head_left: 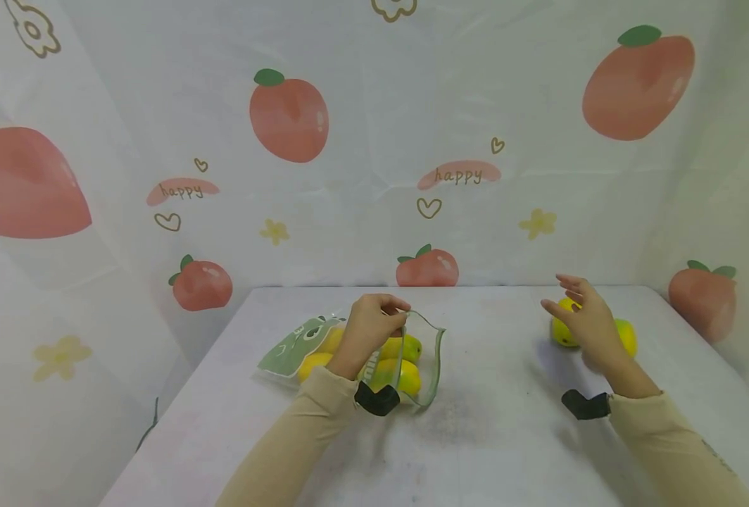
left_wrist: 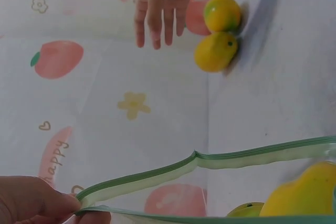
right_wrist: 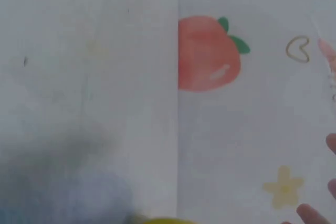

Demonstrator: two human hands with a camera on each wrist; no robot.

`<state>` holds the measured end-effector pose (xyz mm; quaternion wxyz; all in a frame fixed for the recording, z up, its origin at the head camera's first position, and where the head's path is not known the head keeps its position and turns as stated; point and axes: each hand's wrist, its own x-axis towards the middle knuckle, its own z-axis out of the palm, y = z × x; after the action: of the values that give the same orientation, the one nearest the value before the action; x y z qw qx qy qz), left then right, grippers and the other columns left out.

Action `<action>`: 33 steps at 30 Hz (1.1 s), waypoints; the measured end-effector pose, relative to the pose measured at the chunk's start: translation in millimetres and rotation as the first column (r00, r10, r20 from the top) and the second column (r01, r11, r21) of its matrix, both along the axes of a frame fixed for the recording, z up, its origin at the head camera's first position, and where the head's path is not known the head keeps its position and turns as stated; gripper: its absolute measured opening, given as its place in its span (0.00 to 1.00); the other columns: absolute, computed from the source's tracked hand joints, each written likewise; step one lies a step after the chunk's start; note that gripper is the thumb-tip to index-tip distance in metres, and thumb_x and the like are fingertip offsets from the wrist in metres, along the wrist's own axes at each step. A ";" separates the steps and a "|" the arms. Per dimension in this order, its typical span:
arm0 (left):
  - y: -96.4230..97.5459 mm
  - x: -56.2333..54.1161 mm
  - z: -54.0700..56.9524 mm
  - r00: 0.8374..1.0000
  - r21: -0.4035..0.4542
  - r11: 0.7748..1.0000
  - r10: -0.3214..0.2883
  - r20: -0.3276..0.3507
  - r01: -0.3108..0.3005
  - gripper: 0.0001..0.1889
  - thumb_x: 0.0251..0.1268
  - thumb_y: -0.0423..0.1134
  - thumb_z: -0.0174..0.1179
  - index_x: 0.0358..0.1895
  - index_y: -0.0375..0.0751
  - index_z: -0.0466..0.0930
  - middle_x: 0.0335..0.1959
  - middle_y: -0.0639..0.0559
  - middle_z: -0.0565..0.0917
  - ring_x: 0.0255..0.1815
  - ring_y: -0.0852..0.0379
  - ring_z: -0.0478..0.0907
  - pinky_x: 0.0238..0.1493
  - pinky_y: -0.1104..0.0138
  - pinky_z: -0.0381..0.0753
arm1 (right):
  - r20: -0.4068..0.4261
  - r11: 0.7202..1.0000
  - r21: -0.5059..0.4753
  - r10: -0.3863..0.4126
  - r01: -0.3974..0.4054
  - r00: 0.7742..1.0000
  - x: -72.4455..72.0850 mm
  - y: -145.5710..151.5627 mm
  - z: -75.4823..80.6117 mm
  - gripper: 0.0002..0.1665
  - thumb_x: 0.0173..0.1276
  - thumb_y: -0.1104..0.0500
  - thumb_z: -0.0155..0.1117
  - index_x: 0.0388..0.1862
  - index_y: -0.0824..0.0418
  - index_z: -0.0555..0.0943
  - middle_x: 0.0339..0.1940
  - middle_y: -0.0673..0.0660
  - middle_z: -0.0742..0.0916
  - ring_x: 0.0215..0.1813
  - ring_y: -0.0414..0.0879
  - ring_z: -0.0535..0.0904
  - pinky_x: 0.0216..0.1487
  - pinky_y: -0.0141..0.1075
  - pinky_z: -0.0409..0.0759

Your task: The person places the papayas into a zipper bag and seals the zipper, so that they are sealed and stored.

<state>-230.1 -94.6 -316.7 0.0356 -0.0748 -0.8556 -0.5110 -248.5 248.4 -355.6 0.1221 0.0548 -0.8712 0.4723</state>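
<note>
My left hand (head_left: 372,325) pinches the green-edged rim of a clear zip bag (head_left: 439,352) with a green printed face on it. The bag lies on its side with its mouth spread toward the right. Several yellow-green mangoes (head_left: 406,377) are inside it; in the left wrist view a yellow mango (left_wrist: 304,192) shows past the rim. My right hand (head_left: 588,325) hovers with fingers apart, holding nothing. Two more mangoes, one (left_wrist: 216,52) touching the other (left_wrist: 222,13), lie on the table beneath and behind that hand. Only fingertips (right_wrist: 312,214) show in the right wrist view.
The white table (head_left: 476,436) reaches back to a hanging cloth (head_left: 362,211) printed with peaches, flowers and hearts. The same cloth stands along the left and right sides. A dark cord (head_left: 149,426) hangs by the table's left edge.
</note>
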 end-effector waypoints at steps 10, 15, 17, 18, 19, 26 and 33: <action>-0.6 0.2 0.1 1.000 -0.007 1.000 -0.001 0.001 0.001 0.08 0.59 0.30 0.59 0.38 0.39 0.87 0.30 0.47 0.81 0.23 0.58 0.81 0.32 0.68 0.86 | 0.054 0.992 0.045 -0.118 0.116 0.992 -18.3 25.2 -10.0 0.43 0.73 0.49 0.55 0.75 0.71 0.51 0.73 0.78 0.57 0.70 0.77 0.53 0.66 0.69 0.56; -0.6 0.6 -0.5 1.000 -0.003 1.000 -0.002 0.001 0.002 0.08 0.59 0.30 0.59 0.38 0.39 0.87 0.29 0.47 0.81 0.23 0.58 0.81 0.32 0.68 0.86 | 0.125 0.991 0.059 -0.126 0.119 0.984 -24.1 33.2 -14.9 0.43 0.73 0.51 0.54 0.75 0.72 0.49 0.71 0.82 0.55 0.69 0.79 0.52 0.67 0.69 0.55; -0.6 0.8 -0.6 1.000 0.000 1.000 -0.001 0.005 0.001 0.08 0.59 0.30 0.59 0.38 0.39 0.87 0.29 0.47 0.81 0.23 0.58 0.81 0.33 0.68 0.86 | 0.174 0.990 0.074 -0.131 0.119 0.976 -26.8 35.6 -15.7 0.44 0.73 0.51 0.54 0.75 0.72 0.47 0.72 0.82 0.54 0.70 0.79 0.50 0.68 0.69 0.53; -0.6 0.8 -0.7 1.000 -0.001 1.000 0.000 0.007 0.000 0.08 0.59 0.30 0.59 0.38 0.39 0.87 0.29 0.47 0.81 0.23 0.58 0.81 0.33 0.68 0.86 | 0.199 0.990 0.081 -0.129 0.115 0.972 -28.1 36.7 -16.0 0.45 0.73 0.51 0.54 0.75 0.72 0.46 0.72 0.82 0.53 0.70 0.79 0.49 0.68 0.69 0.52; -0.6 0.9 -0.7 1.000 -0.002 1.000 0.002 0.009 -0.002 0.08 0.59 0.31 0.59 0.38 0.39 0.87 0.29 0.47 0.81 0.23 0.58 0.81 0.33 0.68 0.86 | 0.217 0.990 0.095 -0.127 0.108 0.968 -29.6 37.7 -16.4 0.45 0.73 0.51 0.54 0.75 0.73 0.45 0.71 0.82 0.52 0.70 0.79 0.49 0.68 0.69 0.52; -0.9 1.6 -1.5 1.000 -0.007 1.000 0.007 0.008 -0.007 0.08 0.59 0.31 0.59 0.38 0.40 0.87 0.29 0.47 0.80 0.23 0.58 0.81 0.32 0.68 0.86 | 0.329 0.981 0.189 -0.108 0.047 0.938 -38.3 39.7 -14.7 0.52 0.71 0.48 0.55 0.73 0.78 0.39 0.69 0.86 0.51 0.69 0.79 0.50 0.69 0.68 0.52; -1.6 2.9 -1.3 1.000 -0.007 1.000 -0.001 0.007 0.002 0.08 0.60 0.31 0.58 0.39 0.39 0.87 0.29 0.47 0.80 0.23 0.57 0.81 0.33 0.68 0.86 | 0.376 0.970 0.241 -0.131 0.040 0.917 -44.3 36.2 -17.1 0.52 0.68 0.49 0.56 0.72 0.80 0.41 0.66 0.88 0.53 0.66 0.78 0.54 0.68 0.67 0.56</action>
<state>-227.1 -96.2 -318.0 0.0320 -0.0738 -0.8573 -0.5084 -292.8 284.6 -372.7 -0.0397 -0.0649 -0.9281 0.3644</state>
